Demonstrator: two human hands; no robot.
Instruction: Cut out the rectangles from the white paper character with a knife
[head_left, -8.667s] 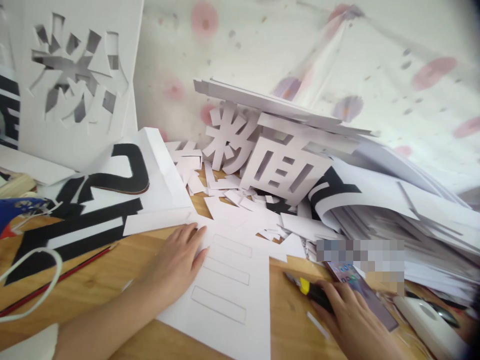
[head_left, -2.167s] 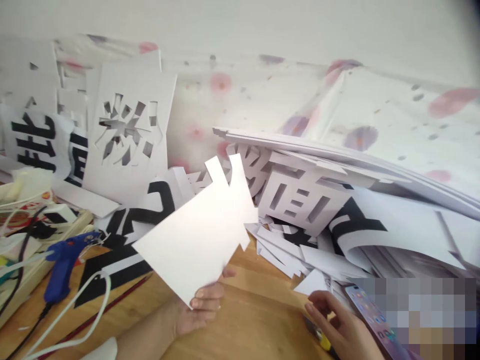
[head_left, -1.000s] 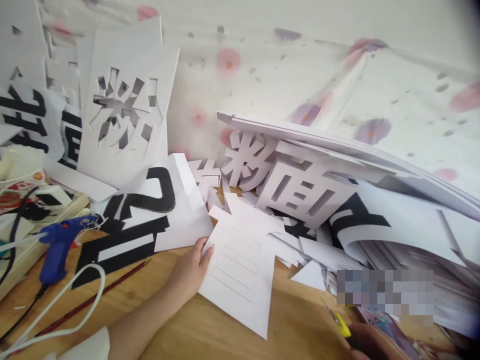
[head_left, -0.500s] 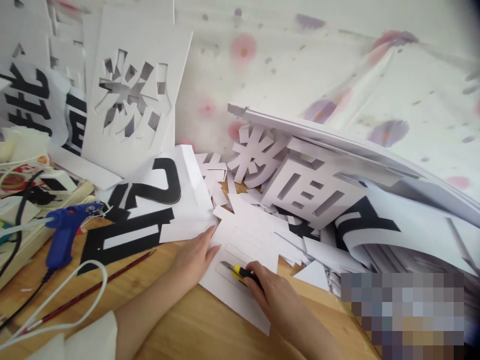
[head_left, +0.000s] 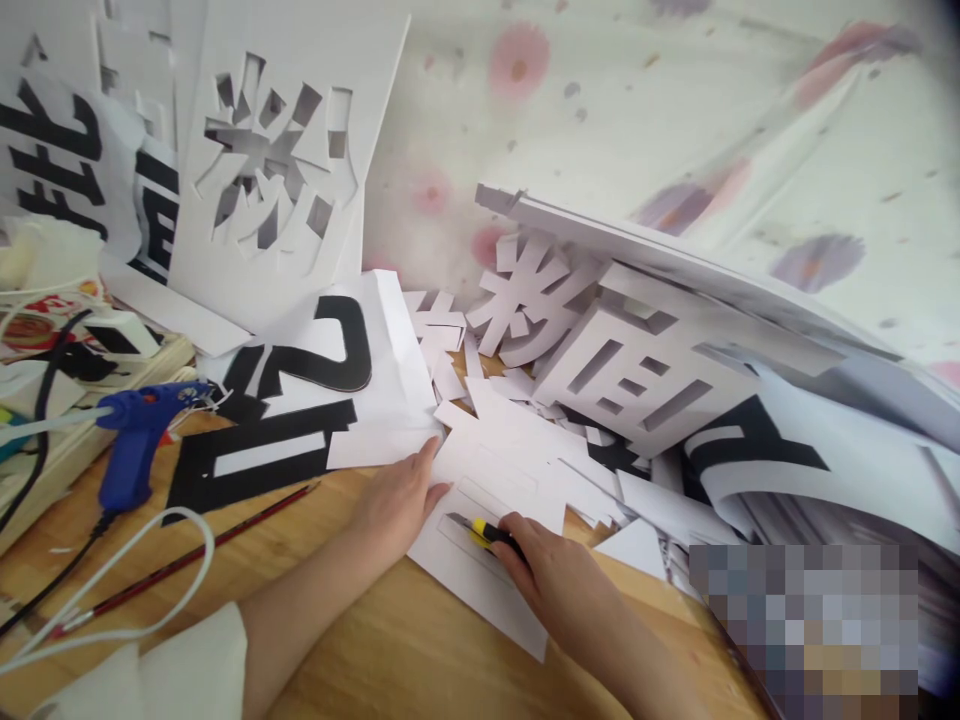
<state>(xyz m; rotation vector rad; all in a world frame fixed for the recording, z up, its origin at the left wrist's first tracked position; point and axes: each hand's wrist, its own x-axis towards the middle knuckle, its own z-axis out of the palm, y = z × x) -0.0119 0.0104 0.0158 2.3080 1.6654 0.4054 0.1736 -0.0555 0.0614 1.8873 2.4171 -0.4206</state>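
L hand (head_left: 397, 500): yours, open, fingers on L edge of the white board (head_left: 510, 612).
R hand (head_left: 551, 575): closed around blk/yel cutter (head_left: 491, 534), your grip on its handle.
Blade: tip over L end of a drawn rect.; can't tell if touching.
White board: flat on wood table (head_left: 360, 640), between your arms.
Pencil (head_left: 202, 549): L of your L arm, nr blue glue gun (head_left: 133, 445).

The utility knife (head_left: 491, 533) is yellow and black, the glue gun (head_left: 133, 440) blue, and the pencil (head_left: 202, 552) striped dark red and black. Pink and purple floral blotches pattern the whitish wall covering (head_left: 600, 120). The counter (head_left: 375, 640) is yellowish-brown with wood grain; the drawn-on sheet (head_left: 480, 590) is white.
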